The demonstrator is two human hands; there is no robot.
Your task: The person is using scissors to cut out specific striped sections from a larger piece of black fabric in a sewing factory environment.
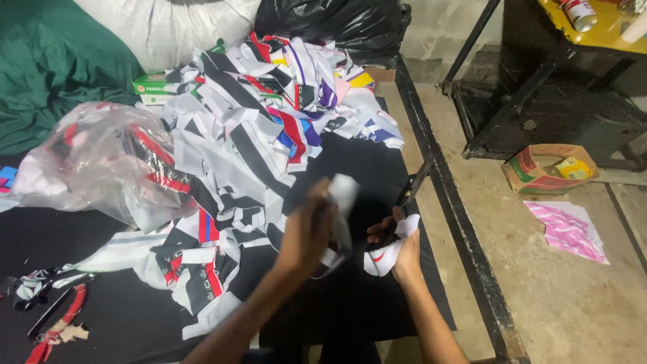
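From the head view, our left hand (306,232) is closed around a white fabric strip (344,195), holding it upright over the black desk (377,168); the hand is blurred, so how tightly the grip clamps we cannot tell. Our right hand (397,246), at three o'clock of the left, has its fingers through the scissors (412,189), whose blades point up toward one o'clock, and a white scrap (381,259) with a red mark is tucked in the same grip. To cut well, we judge the strip should be taut and steady, the blades square to it, and the scrap kept clear of the handles. At eleven o'clock lies the heap of cut pieces (256,128), at nine o'clock a clear bag (101,162). Off the desk, at three o'clock on the floor, sit a carton (539,175) and a pink sheet (569,229).
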